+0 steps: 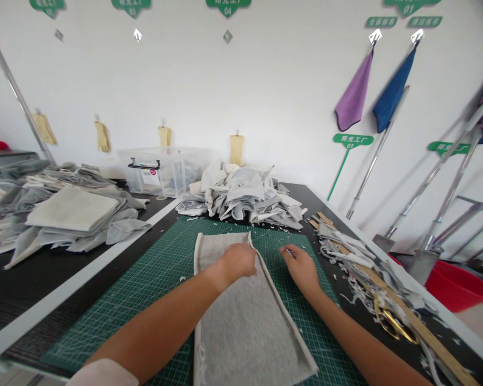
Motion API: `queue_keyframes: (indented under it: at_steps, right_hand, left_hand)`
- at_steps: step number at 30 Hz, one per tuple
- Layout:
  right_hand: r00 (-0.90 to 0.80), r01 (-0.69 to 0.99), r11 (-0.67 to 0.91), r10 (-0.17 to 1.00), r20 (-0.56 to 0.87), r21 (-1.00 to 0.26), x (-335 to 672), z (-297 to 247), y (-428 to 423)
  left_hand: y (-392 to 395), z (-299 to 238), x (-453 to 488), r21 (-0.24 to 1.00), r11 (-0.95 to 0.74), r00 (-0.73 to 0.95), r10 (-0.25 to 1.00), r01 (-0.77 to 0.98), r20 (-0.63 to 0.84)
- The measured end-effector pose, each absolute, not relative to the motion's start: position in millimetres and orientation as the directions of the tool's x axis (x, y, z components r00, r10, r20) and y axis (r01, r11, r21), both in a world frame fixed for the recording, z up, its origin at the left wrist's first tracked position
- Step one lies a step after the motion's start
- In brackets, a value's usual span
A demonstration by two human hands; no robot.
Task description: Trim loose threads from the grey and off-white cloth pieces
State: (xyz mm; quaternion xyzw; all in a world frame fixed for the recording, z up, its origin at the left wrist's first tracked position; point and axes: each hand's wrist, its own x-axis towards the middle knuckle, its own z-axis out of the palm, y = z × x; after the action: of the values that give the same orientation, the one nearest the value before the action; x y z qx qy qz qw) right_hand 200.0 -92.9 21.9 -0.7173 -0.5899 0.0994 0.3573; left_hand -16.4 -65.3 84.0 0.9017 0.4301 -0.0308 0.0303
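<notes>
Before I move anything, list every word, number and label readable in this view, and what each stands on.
"04": green hanging sign at the top of the wall.
"01": green hanging sign at top right.
"工厂 01": green stake sign; the characters before 工厂 are unclear.
Too blurred to read: white label on the clear plastic storage box; two small green wall tags.

"01" on green sign point(353, 141), "04" on plaque point(227, 6)

Grey towel point(245, 343), paler edging, on green grid-patterned cutting mat point(317, 332)

Head-worn view, facing forward, down onto cloth point(245, 332)
</notes>
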Motion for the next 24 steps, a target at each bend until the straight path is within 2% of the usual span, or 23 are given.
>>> queue_keyframes:
  at_steps: [15, 21, 24]
  right_hand:
    - [0.287, 0.770, -0.042, 0.914, 0.286, -0.637, 201, 21, -94]
    - [0.294, 0.769, -0.050, 0.913, 0.283, -0.637, 202, 19, -92]
    - [0.287, 0.772, -0.041, 0.913, 0.291, -0.634, 202, 19, -91]
  left_hand:
    - [-58, 96, -16, -0.041, -0.459, 0.451, 0.884, 0.888, -0.120]
    - [-41, 94, -15, 0.036, -0.277, 0.275, 0.959, 0.960, 0.069]
    - [-29, 83, -24, 0.016, -0.188, 0.186, 0.980, 0.982, 0.074]
